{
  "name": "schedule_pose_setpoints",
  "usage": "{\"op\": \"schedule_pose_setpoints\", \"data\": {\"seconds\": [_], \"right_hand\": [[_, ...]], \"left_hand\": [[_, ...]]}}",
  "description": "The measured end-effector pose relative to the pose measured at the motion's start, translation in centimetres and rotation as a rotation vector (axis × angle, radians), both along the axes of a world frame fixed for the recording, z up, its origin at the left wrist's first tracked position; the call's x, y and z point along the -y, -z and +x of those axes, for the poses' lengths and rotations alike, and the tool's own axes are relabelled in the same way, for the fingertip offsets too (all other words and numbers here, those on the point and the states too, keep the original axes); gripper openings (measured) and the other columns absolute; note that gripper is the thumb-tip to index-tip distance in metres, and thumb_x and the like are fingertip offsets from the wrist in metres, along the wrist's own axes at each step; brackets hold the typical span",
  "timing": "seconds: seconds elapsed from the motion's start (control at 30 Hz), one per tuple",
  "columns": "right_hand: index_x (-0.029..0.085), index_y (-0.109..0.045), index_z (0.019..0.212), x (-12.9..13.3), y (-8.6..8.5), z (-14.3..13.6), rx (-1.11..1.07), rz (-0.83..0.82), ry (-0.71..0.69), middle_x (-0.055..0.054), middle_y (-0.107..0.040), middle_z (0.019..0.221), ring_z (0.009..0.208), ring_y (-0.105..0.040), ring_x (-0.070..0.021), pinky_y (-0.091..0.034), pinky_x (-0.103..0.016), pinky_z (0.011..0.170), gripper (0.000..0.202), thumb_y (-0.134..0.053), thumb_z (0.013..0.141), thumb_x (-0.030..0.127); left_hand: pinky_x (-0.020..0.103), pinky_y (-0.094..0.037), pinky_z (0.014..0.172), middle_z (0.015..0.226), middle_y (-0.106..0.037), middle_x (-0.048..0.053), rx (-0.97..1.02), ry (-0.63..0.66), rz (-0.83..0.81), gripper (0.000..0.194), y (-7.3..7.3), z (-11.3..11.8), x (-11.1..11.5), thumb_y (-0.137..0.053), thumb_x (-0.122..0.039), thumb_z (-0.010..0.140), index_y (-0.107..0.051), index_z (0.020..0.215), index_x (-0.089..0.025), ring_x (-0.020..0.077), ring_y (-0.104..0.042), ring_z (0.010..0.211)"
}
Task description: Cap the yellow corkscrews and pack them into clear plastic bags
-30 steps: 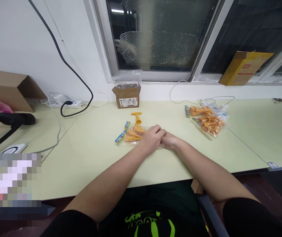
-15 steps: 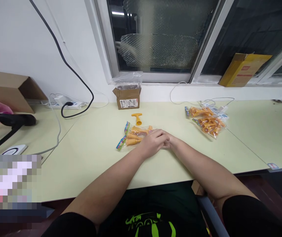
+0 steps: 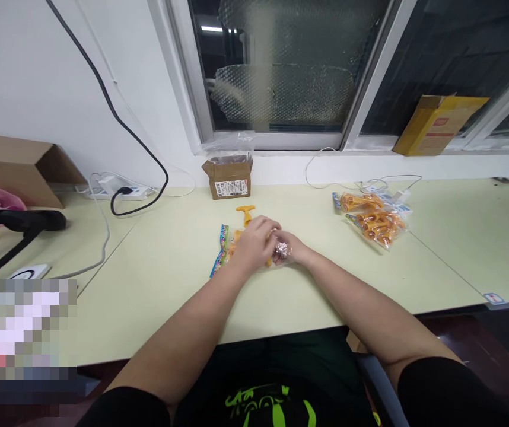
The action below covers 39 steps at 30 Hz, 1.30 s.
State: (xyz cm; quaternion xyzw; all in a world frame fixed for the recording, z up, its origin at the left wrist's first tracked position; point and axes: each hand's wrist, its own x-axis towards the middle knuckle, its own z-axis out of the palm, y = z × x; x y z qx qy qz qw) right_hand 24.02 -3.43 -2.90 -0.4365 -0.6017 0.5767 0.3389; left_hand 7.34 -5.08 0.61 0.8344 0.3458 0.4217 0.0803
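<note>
A clear plastic bag point(image 3: 222, 256) with a colourful header strip and orange pieces inside lies on the table in front of me. My left hand point(image 3: 257, 242) lies over the bag's middle, its fingers curled on the plastic and the pieces. Close beside it, my right hand point(image 3: 293, 248) has its fingers wrapped round the bag's right end, where crumpled shiny plastic shows. The fingertips of both hands are partly hidden. Just behind my left hand, a loose orange T-shaped piece point(image 3: 246, 214) rests on the table.
Bags of orange pieces point(image 3: 377, 222) lie to the right. A small cardboard box point(image 3: 231, 179) stands by the wall. At the left are a power strip point(image 3: 136, 193), a black cable point(image 3: 116, 118) and a large open carton point(image 3: 9, 157). A yellow box point(image 3: 436, 127) leans at the window.
My left hand has moved left along the bag, away from on top of my right hand. The right hand's fingers and the bag's shiny end now show. The header strips have shifted slightly.
</note>
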Motion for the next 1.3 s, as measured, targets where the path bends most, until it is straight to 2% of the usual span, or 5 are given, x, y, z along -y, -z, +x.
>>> {"op": "schedule_pose_setpoints", "data": {"seconds": [0.3,0.6,0.93,1.1,1.3], "right_hand": [[0.022,-0.053,0.097,-0.3,1.3,0.5,-0.048,-0.069,-0.035,0.007,-0.063,0.067,0.052,-0.064,-0.0128,-0.059,-0.028,0.052,0.052,-0.088,0.071,0.050],[0.018,-0.065,0.080,-0.5,2.2,0.3,-0.031,-0.025,0.032,0.003,-0.065,0.061,0.056,-0.065,-0.0135,-0.060,-0.028,0.058,0.035,-0.086,0.072,0.045],[0.022,-0.066,0.114,-1.4,-1.1,6.4,-0.137,0.248,0.434,-0.001,-0.072,0.088,0.067,-0.066,-0.0128,-0.055,-0.023,0.058,0.040,-0.077,0.078,0.035],[0.024,-0.059,0.130,0.1,-2.2,6.4,-0.342,0.033,0.113,-0.005,-0.074,0.100,0.073,-0.072,-0.0162,-0.054,-0.023,0.055,0.061,-0.078,0.077,0.047],[0.021,-0.064,0.100,-0.1,-1.3,7.7,-0.426,-0.006,0.428,0.001,-0.071,0.078,0.056,-0.063,-0.0092,-0.052,-0.017,0.049,0.040,-0.086,0.067,0.026]], "left_hand": [[0.049,-0.042,0.110,0.133,-0.064,0.012,-0.501,-0.459,-0.497,0.049,-0.8,-3.9,-8.4,-0.047,-0.034,0.097,-0.059,0.144,-0.029,0.0335,-0.054,0.127],[0.036,-0.052,0.086,0.100,-0.078,0.008,-0.446,-0.490,-0.602,0.016,-0.6,-3.2,-12.4,-0.065,-0.028,0.077,-0.075,0.089,-0.023,0.0288,-0.070,0.096],[0.030,-0.053,0.082,0.104,-0.075,0.002,-0.056,-0.138,-0.455,0.026,-3.1,-3.3,-6.3,-0.056,-0.023,0.081,-0.071,0.102,-0.022,0.0177,-0.067,0.085],[0.035,-0.052,0.087,0.101,-0.073,0.003,-0.195,0.218,-0.300,0.022,-2.9,-0.8,-0.9,-0.058,-0.020,0.083,-0.071,0.099,-0.024,0.0216,-0.065,0.096],[0.045,-0.045,0.106,0.128,-0.065,0.008,-0.207,0.059,-0.219,0.039,-1.6,-1.8,0.2,-0.064,-0.027,0.087,-0.062,0.126,-0.025,0.0286,-0.053,0.125]]}}
